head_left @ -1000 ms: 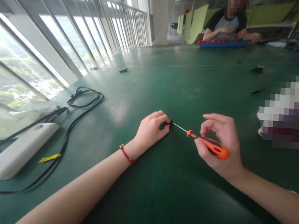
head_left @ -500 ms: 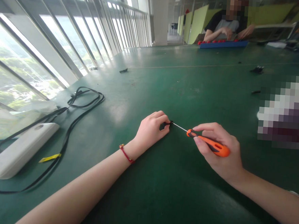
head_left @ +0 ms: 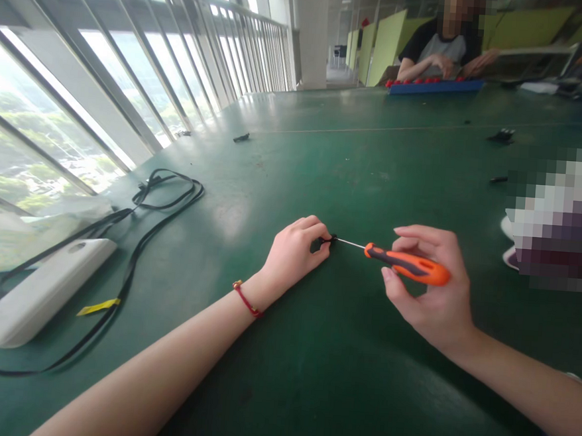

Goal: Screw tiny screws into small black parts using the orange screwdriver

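Because the black piece point(head_left: 333, 237) looks tiny and thin, it should be light enough to skid or twist under little force; it sits at the tips of the fingers of the left hand point(head_left: 293, 248), low over the tabletop point(head_left: 284, 178), and whether it touches that surface is hard to tell; these fingers are nearly closed, thumb and forefinger pinching the piece with one end poking out just beyond them; a hold close to that end would probably steady it best, and since it may be plastic, a gentle squeeze seems wise; to the right of those fingers, the screwdriver point(head_left: 410, 265) points its slim metal shaft point(head_left: 352, 243) at the piece, the tip meeting or nearly meeting it; the handle lies across the right hand point(head_left: 442, 305), whose fingers are partly spread, some bent behind the handle, the thumb below it; how firmly they grip, if at all, cannot be told; the handle looks thick and probably not slippery, so it is best taken around its middle, fingers opposing thumb; the shaft seems stiff, though sideways pressure could slide the tip off so small a piece.
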Action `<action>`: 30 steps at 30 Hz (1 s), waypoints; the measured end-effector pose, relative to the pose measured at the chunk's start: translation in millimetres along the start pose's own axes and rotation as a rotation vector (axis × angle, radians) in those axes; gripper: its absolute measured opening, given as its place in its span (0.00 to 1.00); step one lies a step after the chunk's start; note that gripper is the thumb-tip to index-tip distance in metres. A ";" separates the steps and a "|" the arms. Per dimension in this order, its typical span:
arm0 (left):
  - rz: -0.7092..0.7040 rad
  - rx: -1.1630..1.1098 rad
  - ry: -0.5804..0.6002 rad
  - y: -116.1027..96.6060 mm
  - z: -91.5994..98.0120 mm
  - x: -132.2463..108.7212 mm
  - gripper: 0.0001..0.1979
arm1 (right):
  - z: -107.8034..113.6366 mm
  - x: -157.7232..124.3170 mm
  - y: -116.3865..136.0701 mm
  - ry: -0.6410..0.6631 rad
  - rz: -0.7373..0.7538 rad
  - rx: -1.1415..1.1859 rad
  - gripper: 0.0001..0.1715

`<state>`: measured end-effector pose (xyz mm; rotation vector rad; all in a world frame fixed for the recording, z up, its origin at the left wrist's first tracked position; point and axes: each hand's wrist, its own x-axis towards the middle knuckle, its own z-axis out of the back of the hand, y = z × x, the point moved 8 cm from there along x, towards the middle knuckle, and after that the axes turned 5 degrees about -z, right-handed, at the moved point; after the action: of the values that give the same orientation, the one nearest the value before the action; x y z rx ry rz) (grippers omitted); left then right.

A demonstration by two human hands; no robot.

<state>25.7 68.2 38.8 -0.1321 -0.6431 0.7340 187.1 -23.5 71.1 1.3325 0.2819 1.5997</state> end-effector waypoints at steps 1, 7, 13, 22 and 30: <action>0.001 0.001 0.002 -0.2 0.0 0.1 0.04 | -1.6 0.0 -0.8 0.021 -0.005 -0.004 0.24; 0.008 0.001 0.002 -0.1 0.4 0.0 0.04 | -3.2 -0.5 -0.7 0.040 -0.013 -0.092 0.13; 0.007 -0.003 -0.007 0.6 0.0 -1.0 0.04 | -9.2 0.6 -2.1 0.115 -0.029 -0.095 0.14; 0.013 0.000 -0.003 0.4 0.3 -0.6 0.04 | -8.9 -1.0 -3.6 0.116 -0.033 -0.034 0.17; 0.022 -0.006 -0.003 1.2 0.6 -0.1 0.03 | -1.9 0.1 2.1 0.027 0.013 -0.034 0.21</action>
<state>24.6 68.9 38.8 -0.1434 -0.6480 0.7533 184.3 -23.7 72.0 1.2904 0.2622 1.6278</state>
